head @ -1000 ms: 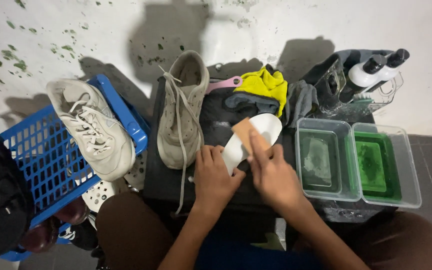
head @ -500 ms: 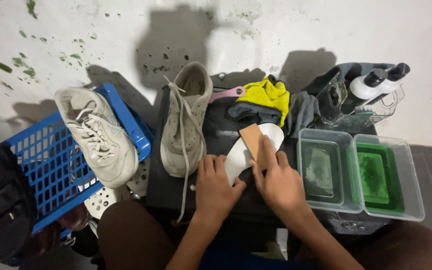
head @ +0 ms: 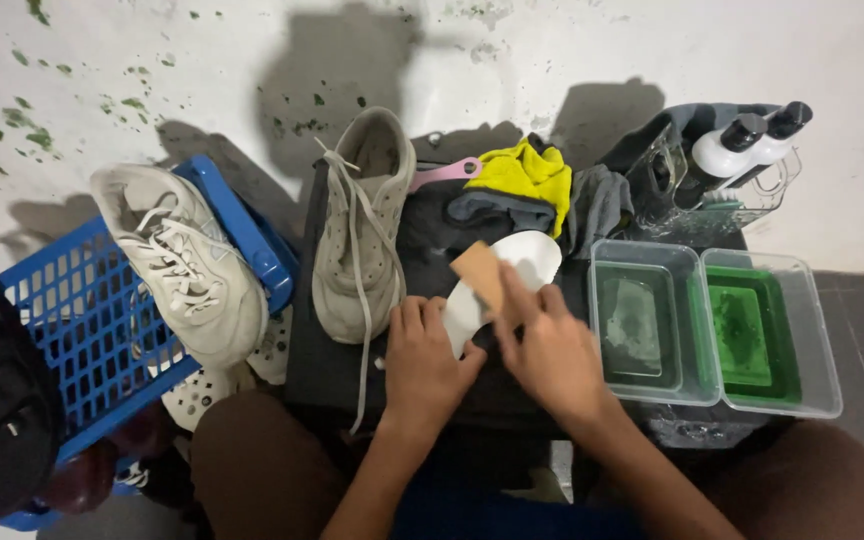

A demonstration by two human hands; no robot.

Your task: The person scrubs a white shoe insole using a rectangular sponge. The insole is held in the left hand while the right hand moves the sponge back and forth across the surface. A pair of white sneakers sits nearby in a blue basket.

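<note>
White insole [head: 512, 275] pinned under left hand [head: 422, 365] fingers, right hand [head: 552, 350] fingers gripping tan brush [head: 479, 272] — pressed on insole

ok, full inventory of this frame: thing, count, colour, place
white shoe insole: 1, white, centre, on dark cloth
tan wooden brush: 1, tan, on the insole
laced sneakers: 2, off-white; one on the dark cloth, one on the basket
blue plastic basket: 1, blue, left
clear plastic tubs: 2, right; greenish liquid, bright green liquid
yellow rag: 1, yellow, top centre
white bottles with black caps: 2, top right
left hand: on the insole
right hand: holding the brush
</note>
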